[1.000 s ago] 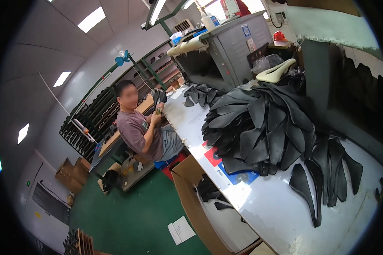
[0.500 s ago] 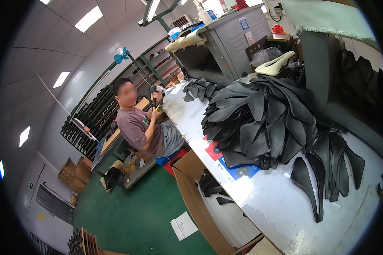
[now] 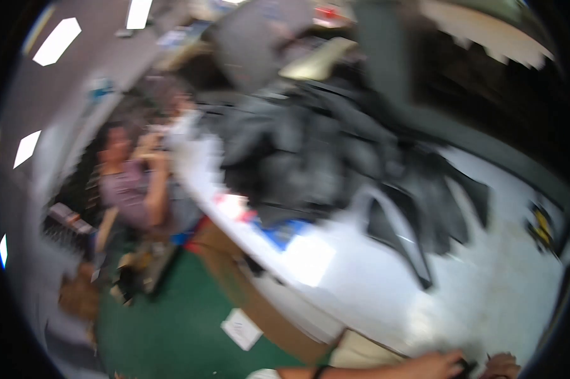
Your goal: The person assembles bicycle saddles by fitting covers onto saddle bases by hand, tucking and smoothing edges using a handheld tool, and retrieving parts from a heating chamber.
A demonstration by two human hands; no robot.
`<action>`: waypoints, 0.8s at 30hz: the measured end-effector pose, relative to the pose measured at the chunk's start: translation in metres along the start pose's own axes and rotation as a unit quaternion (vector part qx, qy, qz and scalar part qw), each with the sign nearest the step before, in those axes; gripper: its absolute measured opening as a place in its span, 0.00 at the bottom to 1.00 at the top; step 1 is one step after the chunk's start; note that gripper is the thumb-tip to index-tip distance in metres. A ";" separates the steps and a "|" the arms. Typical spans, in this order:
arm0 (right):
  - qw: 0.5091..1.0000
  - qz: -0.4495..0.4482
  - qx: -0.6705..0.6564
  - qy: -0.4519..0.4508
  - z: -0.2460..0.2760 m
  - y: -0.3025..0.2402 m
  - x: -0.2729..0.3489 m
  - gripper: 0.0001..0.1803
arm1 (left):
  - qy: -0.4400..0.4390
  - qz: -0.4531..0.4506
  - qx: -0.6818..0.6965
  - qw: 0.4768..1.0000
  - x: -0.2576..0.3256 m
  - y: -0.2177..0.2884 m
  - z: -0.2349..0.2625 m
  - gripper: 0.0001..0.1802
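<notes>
- Head view is badly blurred, so I read it in broad shapes only.
- Nearest, at the bottom edge, I see my two hands: the left hand (image 3: 433, 365) comes in with its forearm lying along the lower rim, and the right hand (image 3: 503, 365) sits just beside it.
- Between them is one small dark object (image 3: 467, 366), touched by both; I cannot tell whether either hand is closed on it or only resting against it.
- Both hands sit at the near edge of the white worktable (image 3: 487, 297), which has a bare stretch just beyond them.
- Left of the table edge stands one open cardboard box (image 3: 247, 297); its contents are too smeared to make out.
- One white sheet of paper (image 3: 241, 328) lies on the green floor (image 3: 165, 328), which gives open room to the left.
- Farther along the table, one large heap of black flat pieces (image 3: 310, 151) spreads out, with a few loose pieces (image 3: 418, 221) trailing toward me; I cannot count them.
- Far left, one seated co-worker (image 3: 133, 183) in a mauve shirt is at the table's far end.
</notes>
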State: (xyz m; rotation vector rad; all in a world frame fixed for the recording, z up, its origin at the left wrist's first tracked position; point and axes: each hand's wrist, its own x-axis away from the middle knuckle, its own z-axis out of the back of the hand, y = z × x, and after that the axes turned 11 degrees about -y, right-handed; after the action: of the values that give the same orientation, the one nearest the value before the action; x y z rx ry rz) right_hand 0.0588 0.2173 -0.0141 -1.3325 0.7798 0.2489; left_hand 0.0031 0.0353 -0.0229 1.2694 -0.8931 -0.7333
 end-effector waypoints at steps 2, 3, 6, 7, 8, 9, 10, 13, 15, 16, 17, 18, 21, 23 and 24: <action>0.984 0.128 -0.107 -0.068 -0.022 -0.015 -0.019 0.20 | 0.036 0.006 0.035 0.999 0.009 0.007 0.010 0.17; 0.967 0.179 -0.134 -0.123 -0.023 -0.017 -0.024 0.19 | 0.066 0.023 -0.008 0.998 0.016 0.012 0.010 0.16; 0.928 0.152 -0.182 -0.287 -0.021 -0.018 -0.035 0.17 | 0.031 0.021 0.010 0.999 0.007 -0.001 0.011 0.12; 0.926 0.127 -0.197 -0.295 -0.021 -0.020 -0.031 0.17 | 0.023 0.026 0.028 0.999 0.005 -0.001 0.011 0.12; 0.927 0.123 -0.184 -0.303 -0.020 -0.022 -0.035 0.16 | 0.019 0.035 0.043 0.998 0.002 0.002 0.010 0.12; 0.922 0.130 -0.167 -0.324 -0.016 -0.023 -0.037 0.16 | 0.010 0.031 0.039 0.999 0.001 0.001 0.008 0.12; 0.915 0.138 -0.155 -0.345 -0.013 -0.023 -0.038 0.15 | 0.004 0.029 0.045 0.999 -0.001 0.001 0.006 0.12; 0.924 0.146 -0.149 -0.321 -0.013 -0.019 -0.029 0.15 | -0.027 0.008 0.059 0.998 -0.003 -0.001 0.003 0.13; 0.923 0.149 -0.146 -0.325 -0.015 -0.014 -0.031 0.15 | -0.030 0.011 0.051 0.998 -0.002 -0.002 0.003 0.15; 0.921 0.154 -0.140 -0.329 -0.017 -0.012 -0.033 0.15 | -0.033 0.010 0.041 0.999 -0.002 -0.003 0.002 0.16; 0.922 0.150 -0.140 -0.328 -0.018 -0.011 -0.033 0.15 | -0.034 0.011 0.043 0.998 -0.002 -0.003 0.002 0.16; 0.921 0.147 -0.150 -0.329 -0.019 -0.007 -0.033 0.15 | -0.027 0.016 0.039 0.999 0.001 -0.006 0.002 0.17; 0.899 0.134 -0.168 -0.382 -0.018 -0.004 -0.043 0.13 | -0.017 0.014 0.028 0.999 0.004 -0.009 0.003 0.19; 0.894 0.059 -0.194 -0.400 -0.015 -0.013 -0.053 0.11 | -0.028 -0.007 0.022 0.999 0.001 -0.007 0.002 0.19; 0.896 0.055 -0.189 -0.398 -0.014 -0.014 -0.046 0.11 | -0.037 -0.007 0.036 0.999 -0.002 -0.005 0.001 0.20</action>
State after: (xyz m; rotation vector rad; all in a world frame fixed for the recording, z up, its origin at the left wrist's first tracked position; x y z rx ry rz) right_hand 0.0289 0.2125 0.0253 -1.3781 0.1010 1.0073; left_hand 0.0015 0.0354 -0.0282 1.3194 -0.9790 -0.7698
